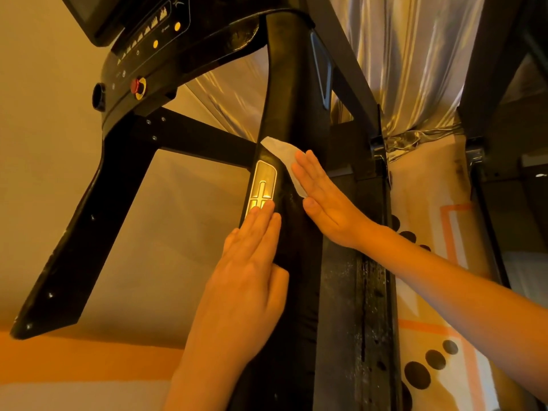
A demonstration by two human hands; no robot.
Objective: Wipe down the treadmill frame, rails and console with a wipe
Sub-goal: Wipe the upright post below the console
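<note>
White crumpled wipe (281, 154) pressed flat against black padded treadmill rail (293, 93), just above and beside silver oval button plate (262, 185). Wipe held down by right hand (324, 201), fingers straight, nothing gripped. Left hand (252, 262) laid flat lower on rail, fingertips touching plate's lower end. Black crossbar (201, 137) joined at rail's left edge. Black console (148, 46) with red round knob (135, 86) seen upper left. Silvery pleated curtain (415, 69) hung behind.

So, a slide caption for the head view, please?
Right hand presses a wipe on the treadmill rail; left hand touches a silver plate.
</note>
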